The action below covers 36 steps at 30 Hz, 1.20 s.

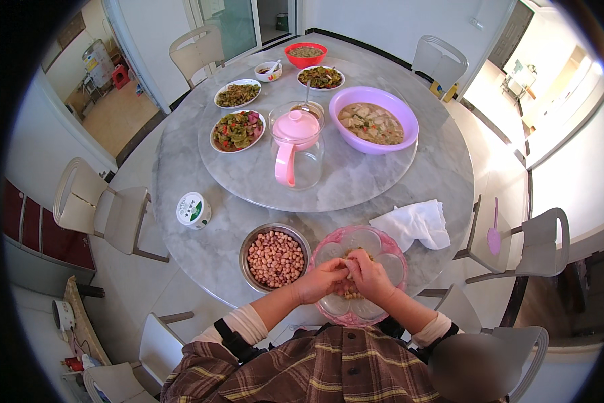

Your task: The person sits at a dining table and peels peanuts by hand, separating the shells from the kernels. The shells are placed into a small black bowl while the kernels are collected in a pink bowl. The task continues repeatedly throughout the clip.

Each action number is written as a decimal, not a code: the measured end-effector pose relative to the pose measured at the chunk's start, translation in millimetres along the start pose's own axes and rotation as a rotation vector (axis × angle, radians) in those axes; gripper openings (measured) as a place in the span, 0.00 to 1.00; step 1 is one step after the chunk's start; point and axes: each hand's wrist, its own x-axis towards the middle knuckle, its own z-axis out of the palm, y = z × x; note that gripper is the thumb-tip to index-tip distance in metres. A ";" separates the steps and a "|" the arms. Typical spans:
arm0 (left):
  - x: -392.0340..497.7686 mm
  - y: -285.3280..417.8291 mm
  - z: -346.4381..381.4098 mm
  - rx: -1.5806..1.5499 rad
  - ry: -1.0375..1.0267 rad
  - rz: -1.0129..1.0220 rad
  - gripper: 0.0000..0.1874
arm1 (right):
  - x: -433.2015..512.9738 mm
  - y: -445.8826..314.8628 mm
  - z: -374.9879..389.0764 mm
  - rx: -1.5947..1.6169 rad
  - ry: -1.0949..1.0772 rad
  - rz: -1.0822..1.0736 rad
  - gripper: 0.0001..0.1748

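Observation:
My left hand and my right hand meet fingertip to fingertip over a pink-rimmed, flower-shaped clear plastic tray. Whatever lies between the fingertips is too small and too covered to make out. Small pale pieces, perhaps peanuts or beans, lie in the tray's middle below my hands, partly hidden by them. Just left of the tray stands a round steel bowl filled with pinkish-brown shelled peanuts or beans. Beside the tray, at its upper right, a crumpled white cloth rests on the marble-look table.
The glass turntable bears a glass pitcher with a pink lid, a purple basin of stew, a red bowl and several dishes of food. A white tub stands at the left. Chairs surround the round table.

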 end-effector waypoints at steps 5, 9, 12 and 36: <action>1.0 1.9 -0.5 0.043 0.052 -0.012 0.09 | 8.4 4.3 -5.1 0.089 -0.088 0.005 0.09; 0.5 0.9 -1.2 0.211 0.045 0.048 0.08 | 8.4 5.6 -6.6 0.086 -0.110 0.026 0.10; -0.7 -0.1 -2.6 0.203 0.046 0.052 0.08 | 8.5 4.7 -6.1 0.032 -0.112 -0.007 0.10; 3.8 -4.6 11.1 0.338 0.327 0.169 0.08 | 9.2 4.0 -1.7 1.044 -0.175 0.740 0.13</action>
